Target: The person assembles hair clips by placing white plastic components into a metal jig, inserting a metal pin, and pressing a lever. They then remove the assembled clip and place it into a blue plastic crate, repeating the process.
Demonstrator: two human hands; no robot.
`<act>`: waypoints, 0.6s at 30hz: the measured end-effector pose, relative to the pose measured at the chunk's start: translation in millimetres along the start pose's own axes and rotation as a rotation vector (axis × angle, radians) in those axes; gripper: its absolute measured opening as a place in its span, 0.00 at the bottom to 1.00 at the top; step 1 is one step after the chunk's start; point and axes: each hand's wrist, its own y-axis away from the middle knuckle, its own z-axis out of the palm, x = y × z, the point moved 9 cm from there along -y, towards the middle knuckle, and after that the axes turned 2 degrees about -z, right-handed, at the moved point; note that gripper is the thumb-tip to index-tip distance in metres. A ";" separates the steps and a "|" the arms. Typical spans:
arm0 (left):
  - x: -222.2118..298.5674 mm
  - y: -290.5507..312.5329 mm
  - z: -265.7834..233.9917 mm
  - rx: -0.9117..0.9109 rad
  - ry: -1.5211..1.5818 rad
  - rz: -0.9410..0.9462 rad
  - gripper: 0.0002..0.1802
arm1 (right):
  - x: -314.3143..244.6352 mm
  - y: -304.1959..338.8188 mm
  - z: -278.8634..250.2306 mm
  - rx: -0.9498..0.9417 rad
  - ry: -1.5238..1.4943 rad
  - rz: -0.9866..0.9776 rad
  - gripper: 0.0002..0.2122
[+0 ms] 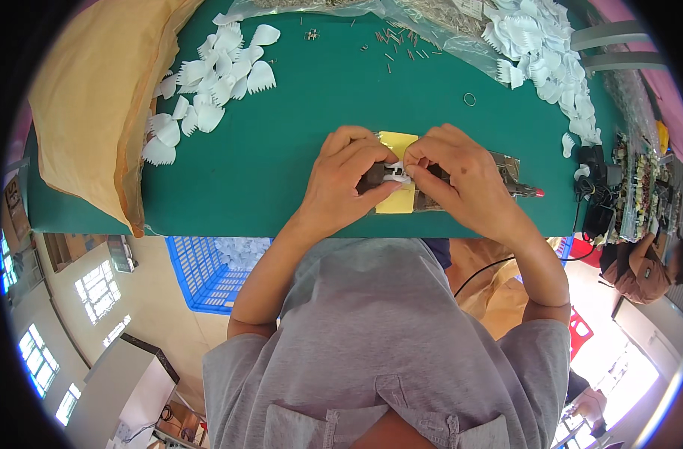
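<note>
Your left hand (346, 179) and right hand (453, 176) both pinch a small white piece (396, 173) between closed fingertips, the yellow pad (398, 200) just beneath them.

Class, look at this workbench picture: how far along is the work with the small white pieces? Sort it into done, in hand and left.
Done: no heap of finished pieces can be made out.

In hand: the left hand and right hand pinch one small white piece together over a yellow sheet.

Left: a loose pile of white shell-shaped pieces and another pile lie on the green table, beside scattered small pins.
</note>
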 end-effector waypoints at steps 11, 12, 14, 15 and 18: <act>-7.7 1.7 -0.7 0.038 0.040 -0.004 0.19 | -7.2 -4.5 3.1 0.015 0.091 -0.016 0.04; -7.8 1.6 -0.8 0.040 0.041 -0.006 0.19 | -8.2 -3.8 2.6 0.039 0.101 -0.017 0.04; -5.9 0.7 -0.8 0.040 0.035 0.008 0.18 | -11.8 -2.7 2.7 0.067 0.131 -0.037 0.04; -6.2 0.6 -0.9 0.042 0.036 0.006 0.18 | -14.5 -2.1 1.4 0.098 0.160 -0.057 0.04; -5.5 1.0 -1.5 0.052 0.034 0.017 0.17 | -18.1 -0.7 0.9 0.149 0.166 -0.062 0.06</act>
